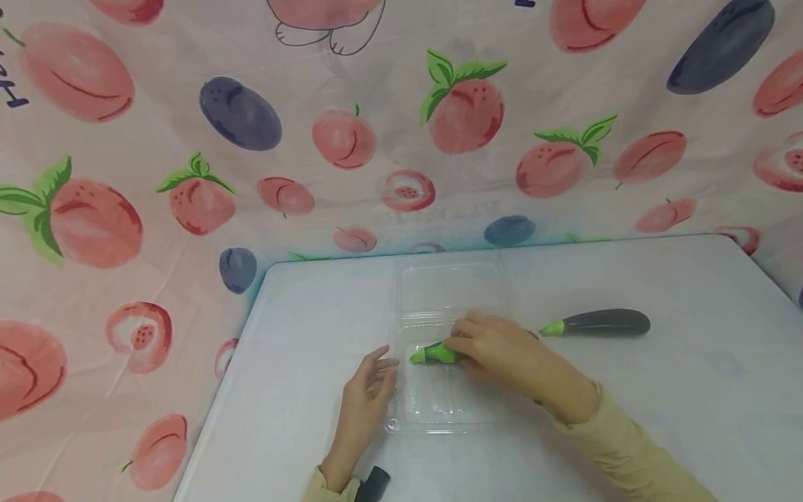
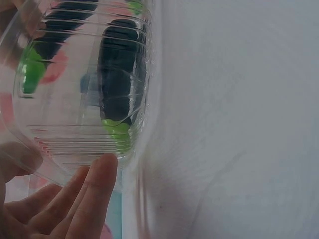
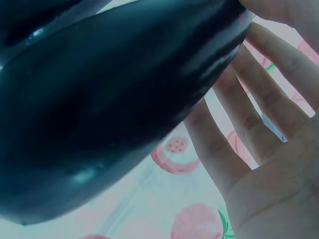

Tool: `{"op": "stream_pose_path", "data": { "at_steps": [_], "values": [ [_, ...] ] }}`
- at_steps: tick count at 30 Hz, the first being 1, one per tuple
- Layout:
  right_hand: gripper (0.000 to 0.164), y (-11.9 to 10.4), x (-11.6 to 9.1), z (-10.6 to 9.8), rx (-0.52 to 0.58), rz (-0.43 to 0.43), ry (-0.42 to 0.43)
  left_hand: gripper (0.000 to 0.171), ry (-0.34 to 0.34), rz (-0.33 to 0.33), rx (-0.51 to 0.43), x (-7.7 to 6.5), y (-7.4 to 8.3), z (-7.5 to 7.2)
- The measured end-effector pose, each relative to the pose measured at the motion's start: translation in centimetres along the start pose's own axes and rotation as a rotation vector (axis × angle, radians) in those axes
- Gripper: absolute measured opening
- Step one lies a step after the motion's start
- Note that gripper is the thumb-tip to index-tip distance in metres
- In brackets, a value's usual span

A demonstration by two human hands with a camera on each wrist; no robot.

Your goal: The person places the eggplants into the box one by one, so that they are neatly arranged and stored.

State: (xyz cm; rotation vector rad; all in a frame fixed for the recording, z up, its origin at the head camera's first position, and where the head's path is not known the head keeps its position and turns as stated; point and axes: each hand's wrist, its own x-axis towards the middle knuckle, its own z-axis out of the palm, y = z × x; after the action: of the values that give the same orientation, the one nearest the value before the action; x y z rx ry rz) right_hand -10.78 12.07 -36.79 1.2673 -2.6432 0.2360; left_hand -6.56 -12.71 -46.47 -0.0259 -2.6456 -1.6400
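A clear plastic container lies with its lid folded back away from me. Over its base, my right hand holds an eggplant with a bright green cap, the thumb and fingertips at one end. Inside, along the far side of the base, lies another dark eggplant with a paler green cap. In the head view the right hand hides most of both. My left hand is at the container's left side, fingers lightly bent, fingertips against its wall.
A third eggplant lies on the white tabletop, right of the container. Fruit-patterned cloth hangs behind and to the left of the table. A black object shows at the left wrist.
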Motion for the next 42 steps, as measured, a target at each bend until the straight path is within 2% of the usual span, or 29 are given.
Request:
{"op": "stream_pose_path", "data": {
  "at_steps": [12, 21, 27, 42],
  "values": [
    [0.026, -0.2, 0.3, 0.9, -0.024, -0.062, 0.021, 0.043, 0.001, 0.010, -0.003, -0.1, 0.2, 0.0],
    [0.027, -0.7, 0.4, 1.5, 0.069, -0.052, -0.027, 0.042, -0.005, 0.003, 0.002, 0.0, 0.2, 0.0],
    [0.023, -1.0, 0.5, 1.8, 0.051, -0.068, -0.022, 0.042, -0.007, -0.006, -0.003, 0.0, 0.2, 0.0],
    [0.021, -1.1, 0.9, 2.7, 0.037, -0.069, -0.094, 0.043, -0.006, 0.000, -0.005, 0.0, 0.0, 0.0]
  ]
}}
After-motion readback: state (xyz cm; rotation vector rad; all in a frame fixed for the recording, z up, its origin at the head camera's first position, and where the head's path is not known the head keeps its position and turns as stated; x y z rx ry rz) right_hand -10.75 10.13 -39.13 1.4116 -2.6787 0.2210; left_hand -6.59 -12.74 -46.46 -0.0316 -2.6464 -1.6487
